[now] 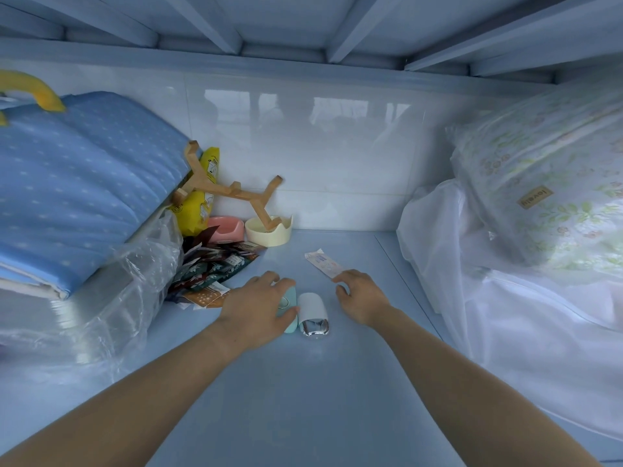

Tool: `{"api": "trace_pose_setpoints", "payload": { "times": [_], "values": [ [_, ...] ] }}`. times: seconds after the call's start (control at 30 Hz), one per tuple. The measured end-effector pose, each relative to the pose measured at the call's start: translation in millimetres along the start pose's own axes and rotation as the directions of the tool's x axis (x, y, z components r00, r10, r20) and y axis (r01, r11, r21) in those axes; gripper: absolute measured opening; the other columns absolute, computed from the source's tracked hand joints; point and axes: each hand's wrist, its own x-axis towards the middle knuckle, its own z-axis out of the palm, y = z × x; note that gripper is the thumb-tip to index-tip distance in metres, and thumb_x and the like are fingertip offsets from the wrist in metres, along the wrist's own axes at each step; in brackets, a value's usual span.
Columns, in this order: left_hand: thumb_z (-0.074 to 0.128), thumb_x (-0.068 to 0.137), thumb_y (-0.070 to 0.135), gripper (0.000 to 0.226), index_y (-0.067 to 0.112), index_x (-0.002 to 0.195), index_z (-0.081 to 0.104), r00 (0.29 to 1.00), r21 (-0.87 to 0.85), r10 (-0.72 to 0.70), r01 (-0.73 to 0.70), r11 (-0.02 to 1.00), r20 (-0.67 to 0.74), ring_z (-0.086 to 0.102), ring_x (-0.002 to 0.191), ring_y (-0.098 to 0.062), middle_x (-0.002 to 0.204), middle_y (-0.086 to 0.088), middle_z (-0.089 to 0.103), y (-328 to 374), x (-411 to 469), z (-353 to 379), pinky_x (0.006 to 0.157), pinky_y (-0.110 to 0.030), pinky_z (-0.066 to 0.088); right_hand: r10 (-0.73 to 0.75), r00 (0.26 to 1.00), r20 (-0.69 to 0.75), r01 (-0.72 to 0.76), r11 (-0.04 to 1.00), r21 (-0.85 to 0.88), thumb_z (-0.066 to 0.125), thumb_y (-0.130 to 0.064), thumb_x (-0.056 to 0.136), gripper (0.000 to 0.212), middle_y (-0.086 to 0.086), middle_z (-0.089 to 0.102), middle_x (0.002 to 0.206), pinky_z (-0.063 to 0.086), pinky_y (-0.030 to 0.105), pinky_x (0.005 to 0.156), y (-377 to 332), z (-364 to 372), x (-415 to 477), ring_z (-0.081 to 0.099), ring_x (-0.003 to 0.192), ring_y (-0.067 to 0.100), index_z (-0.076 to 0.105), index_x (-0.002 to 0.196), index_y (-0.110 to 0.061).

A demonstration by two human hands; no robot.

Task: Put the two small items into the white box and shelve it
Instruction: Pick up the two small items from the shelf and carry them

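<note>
A: Where are the two small things?

B: In the middle of the frame, on the blue shelf (303, 399). The green thing (290, 323) and the white thing (313, 311) lie side by side, touching. The white one has a shiny silver end.

A: What is the left hand (259, 305) doing?

B: It lies over the green thing. Its fingers and thumb curl round it.

A: And the right hand (362, 298)?

B: It holds nothing. Its fingers are loose and a bit spread. It is just right of the white thing, not touching it. One fingertip is right at the paper packet (323, 262). I cannot tell if it touches.

A: What else is there?

B: On the left, a blue blanket (84, 197) lies on a clear plastic bag (135, 281). Behind the hands are dark snack packs (215, 264), a pink bowl (229, 227), a cream cup (268, 232) with a wooden rack (232, 190) leaning in it, and a yellow bag (202, 197). On the right, a flowery pillow (556, 183) sits on a white cover (505, 315).
</note>
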Motion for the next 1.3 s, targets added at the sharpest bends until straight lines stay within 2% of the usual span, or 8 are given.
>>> {"api": "trace_pose_setpoints", "payload": {
  "times": [0.27,0.43,0.53,0.63,0.9,1.03,1.13,1.3],
  "values": [
    [0.043,0.087,0.049,0.045,0.031,0.129,0.040,1.000,0.052,0.003,-0.002,0.999,-0.006,0.046,0.118,-0.017,0.131,0.005,0.046,-12,14,-13,0.081,-0.034,0.047,-0.020,0.977,0.212,0.049,0.990,-0.132,0.031,-0.020,0.098,0.033,0.013,0.043,0.140,0.032,0.035,0.105,-6,6,15,0.036,0.130,0.028,0.051,0.121,-0.005],
    [0.043,0.087,0.048,0.045,0.032,0.129,0.041,0.999,0.012,0.025,-0.025,1.000,0.039,0.045,0.116,-0.017,0.130,0.005,0.045,3,21,3,0.082,-0.034,0.048,-0.018,0.999,0.029,0.023,0.982,-0.189,0.038,-0.019,0.092,0.038,0.006,0.053,0.131,0.043,0.034,0.088,-3,5,0,0.049,0.116,0.028,0.050,0.128,-0.018],
    [0.043,0.088,0.048,0.043,0.030,0.127,0.043,0.996,0.001,0.045,-0.045,0.999,0.073,0.046,0.113,-0.017,0.129,0.005,0.045,13,21,13,0.079,-0.032,0.045,-0.082,0.996,0.020,0.084,0.983,-0.162,0.039,-0.015,0.091,0.042,0.006,0.044,0.141,0.041,0.033,0.095,1,0,-7,0.041,0.126,0.024,0.045,0.133,-0.017],
    [0.042,0.087,0.052,0.048,0.030,0.129,0.044,0.990,0.020,0.062,-0.065,0.998,0.130,0.042,0.121,-0.018,0.136,0.004,0.042,19,20,18,0.093,-0.036,0.039,-0.081,0.982,0.170,0.109,0.981,-0.161,0.036,-0.022,0.096,0.042,0.007,0.031,0.151,0.032,0.032,0.107,3,1,-15,0.032,0.135,0.023,0.039,0.137,-0.014],
    [0.051,0.079,0.059,0.066,0.028,0.136,0.037,0.980,0.002,0.087,-0.089,0.996,0.177,0.035,0.129,-0.015,0.141,0.001,0.040,32,6,24,0.106,-0.040,0.019,-0.171,0.968,0.184,0.204,0.963,-0.176,0.045,-0.019,0.089,0.034,0.004,0.052,0.127,0.045,0.033,0.085,-4,-13,-49,0.050,0.115,0.025,0.054,0.121,-0.020],
    [0.050,0.079,0.058,0.051,0.029,0.122,0.050,0.988,0.001,0.130,-0.131,0.991,0.084,0.049,0.111,-0.016,0.121,0.005,0.053,40,-2,25,0.096,-0.034,0.027,-0.221,0.958,0.181,0.253,0.949,-0.185,0.047,-0.021,0.089,0.032,0.002,0.055,0.125,0.042,0.031,0.087,-3,-18,-60,0.050,0.116,0.024,0.055,0.119,-0.023],
    [0.048,0.079,0.055,0.038,0.027,0.102,0.059,0.991,0.019,0.136,-0.136,0.991,0.007,0.057,0.090,-0.016,0.102,0.011,0.060,47,-12,26,0.070,-0.029,0.043,-0.287,0.943,0.167,0.317,0.929,-0.194,0.046,-0.022,0.090,0.032,0.001,0.052,0.127,0.044,0.033,0.087,0,-19,-65,0.047,0.117,0.025,0.055,0.121,-0.021],
    [0.043,0.085,0.042,0.034,0.018,0.099,0.062,0.987,-0.001,0.113,-0.114,0.993,-0.115,0.064,0.084,-0.022,0.099,0.005,0.068,53,-18,24,0.054,-0.035,0.052,-0.327,0.935,0.140,0.343,0.933,-0.108,0.044,-0.022,0.092,0.028,0.003,0.055,0.128,0.043,0.033,0.092,6,-11,-72,0.049,0.118,0.025,0.059,0.115,-0.017]
  ]
}}
